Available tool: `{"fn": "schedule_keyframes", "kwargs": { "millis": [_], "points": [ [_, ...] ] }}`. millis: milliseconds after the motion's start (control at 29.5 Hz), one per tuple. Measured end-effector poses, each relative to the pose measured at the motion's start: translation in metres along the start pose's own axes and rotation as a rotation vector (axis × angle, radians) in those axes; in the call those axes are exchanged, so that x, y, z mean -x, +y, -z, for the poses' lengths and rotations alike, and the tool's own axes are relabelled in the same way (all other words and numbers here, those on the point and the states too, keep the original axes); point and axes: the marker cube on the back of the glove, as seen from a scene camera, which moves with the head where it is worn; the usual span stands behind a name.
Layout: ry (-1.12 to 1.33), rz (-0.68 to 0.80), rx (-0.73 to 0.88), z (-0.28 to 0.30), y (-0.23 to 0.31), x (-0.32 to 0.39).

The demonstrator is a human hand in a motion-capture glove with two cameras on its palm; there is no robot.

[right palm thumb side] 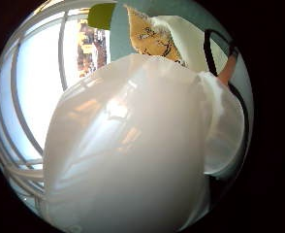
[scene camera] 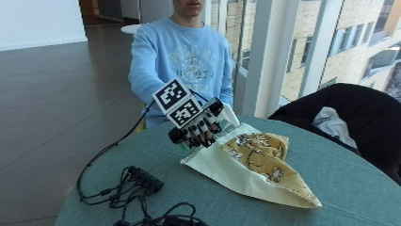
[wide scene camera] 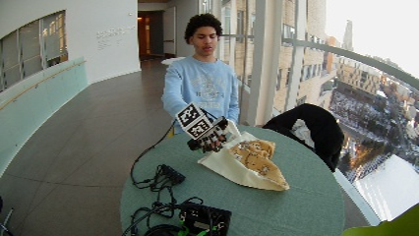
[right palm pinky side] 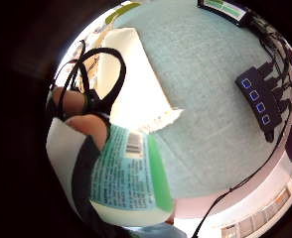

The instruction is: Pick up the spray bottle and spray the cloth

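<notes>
Cables (scene camera: 134, 188) lie nearest on the round table (scene camera: 351, 183), and beyond them the gloved right hand (scene camera: 200, 126) grips the spray bottle (scene camera: 227, 116) above the cream and yellow cloth's (scene camera: 253, 162) near corner.

Gloved right hand (wide scene camera: 211, 137) holds a white bottle (wide scene camera: 231, 129) above the cloth (wide scene camera: 245, 164)

**Hidden and unclear items**

Your gloved right hand (scene camera: 199, 126) covers most of the spray bottle (scene camera: 227, 116) in the outside view; the nozzle direction is unreadable. Label text (right palm pinky side: 121, 173) is blurred. The cloth (right palm thumb side: 152, 36) appears mostly blocked.
</notes>
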Motion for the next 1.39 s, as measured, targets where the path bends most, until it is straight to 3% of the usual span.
{"fn": "schedule_keyframes", "kwargs": {
  "millis": [373,746,1086,1391],
  "points": [
    [-0.066,0.057,-0.044,-0.002,0.004,0.013],
    [-0.413,0.424,-0.202,-0.018,0.022,0.100],
    [-0.594,0.673,-0.126,-0.099,0.023,0.197],
    [-0.681,0.739,-0.052,-0.175,0.013,0.237]
  ]
}}
